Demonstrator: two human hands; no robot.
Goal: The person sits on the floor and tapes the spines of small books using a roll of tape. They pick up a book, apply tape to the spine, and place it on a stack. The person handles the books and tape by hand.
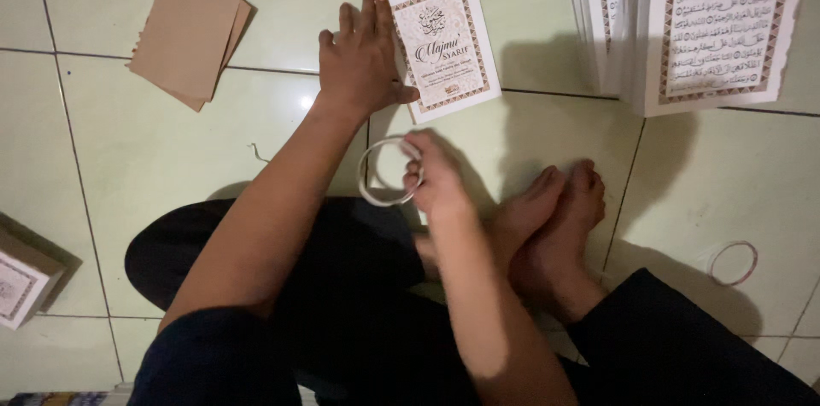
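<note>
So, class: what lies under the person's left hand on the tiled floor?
The left hand presses flat on the left edge of a small white booklet with a patterned border, lying on the floor. The covered strip of the cover cannot be seen.

Tiled floor (171, 167), booklets (444, 43), brown cards (188, 26)

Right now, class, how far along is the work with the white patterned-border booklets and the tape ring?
Looks done: nothing clearly finished. In hand: the left hand presses a white booklet with patterned border flat on the tiled floor; the right hand holds a pale tape ring. Left: a stack of similar white booklets stands unbundled.
</note>
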